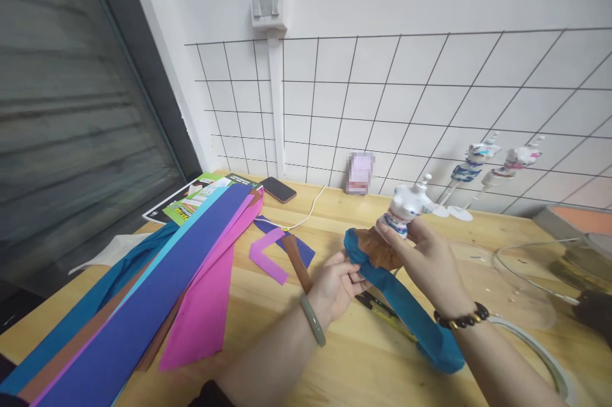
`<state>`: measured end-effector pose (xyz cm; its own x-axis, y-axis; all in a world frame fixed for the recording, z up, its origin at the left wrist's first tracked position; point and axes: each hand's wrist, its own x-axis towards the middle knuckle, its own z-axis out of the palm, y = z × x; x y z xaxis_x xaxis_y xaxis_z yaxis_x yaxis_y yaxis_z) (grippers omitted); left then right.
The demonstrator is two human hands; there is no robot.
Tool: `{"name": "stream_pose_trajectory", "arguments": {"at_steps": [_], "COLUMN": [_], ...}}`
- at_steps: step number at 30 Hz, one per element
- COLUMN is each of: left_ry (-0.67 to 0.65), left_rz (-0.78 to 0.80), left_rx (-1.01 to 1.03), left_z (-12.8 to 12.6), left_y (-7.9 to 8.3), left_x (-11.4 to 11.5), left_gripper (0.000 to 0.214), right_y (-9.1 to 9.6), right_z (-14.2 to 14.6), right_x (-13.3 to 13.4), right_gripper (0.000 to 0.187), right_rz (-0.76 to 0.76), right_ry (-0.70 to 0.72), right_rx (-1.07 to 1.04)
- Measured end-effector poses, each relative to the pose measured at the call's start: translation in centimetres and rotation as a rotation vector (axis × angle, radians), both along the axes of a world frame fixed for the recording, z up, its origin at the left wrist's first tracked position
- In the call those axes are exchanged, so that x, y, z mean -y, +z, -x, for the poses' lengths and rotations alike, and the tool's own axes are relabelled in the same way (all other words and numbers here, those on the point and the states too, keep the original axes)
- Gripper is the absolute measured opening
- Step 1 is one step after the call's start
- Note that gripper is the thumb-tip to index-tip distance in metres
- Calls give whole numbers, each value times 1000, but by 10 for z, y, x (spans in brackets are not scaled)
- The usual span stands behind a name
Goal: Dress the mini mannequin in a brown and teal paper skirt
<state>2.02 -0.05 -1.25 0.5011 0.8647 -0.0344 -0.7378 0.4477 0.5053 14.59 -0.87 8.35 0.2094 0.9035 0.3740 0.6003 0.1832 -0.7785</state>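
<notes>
A small white dress-form mannequin (410, 201) with blue-patterned decoration tilts in my right hand (428, 260), whose fingers wrap round its waist. From its lower end flares a gathered brown skirt (380, 249), which looks like crepe paper. My left hand (337, 282) pinches the teal strip (406, 302) at the skirt's hem, thumb on top. Past my fingers the strip's long free end trails right and down to the table. Partly hidden under it lies a black and yellow tool (382, 312), perhaps a utility knife.
Folded coloured sheets (182, 273) cover the table's left side, beside booklets (196, 199) and a phone (279, 190). Purple (268, 260) and brown scraps (297, 263) lie mid-table. Two similar mannequins (471, 164) stand at the back right, near a clear round plate (507, 286) and a white cable (313, 206).
</notes>
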Motion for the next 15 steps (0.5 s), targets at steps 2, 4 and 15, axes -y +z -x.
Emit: {"name": "stream_pose_trajectory", "arguments": {"at_steps": [2,4,15], "left_ry": [-10,-10,-29], "left_rz": [19,29,13], "left_rx": [10,12,60], "left_z": [1,1,-1], "left_y": [1,1,0], "left_x": [-1,-1,-1], "left_gripper": [22,21,27], "right_y": [-1,-1,1], "right_z": [-1,-1,-2], "right_x": [0,0,0], "right_gripper": [25,26,29], "right_rz": [2,-8,-31], "right_ry": [-18,-18,-198], "right_rx": [9,9,134]}}
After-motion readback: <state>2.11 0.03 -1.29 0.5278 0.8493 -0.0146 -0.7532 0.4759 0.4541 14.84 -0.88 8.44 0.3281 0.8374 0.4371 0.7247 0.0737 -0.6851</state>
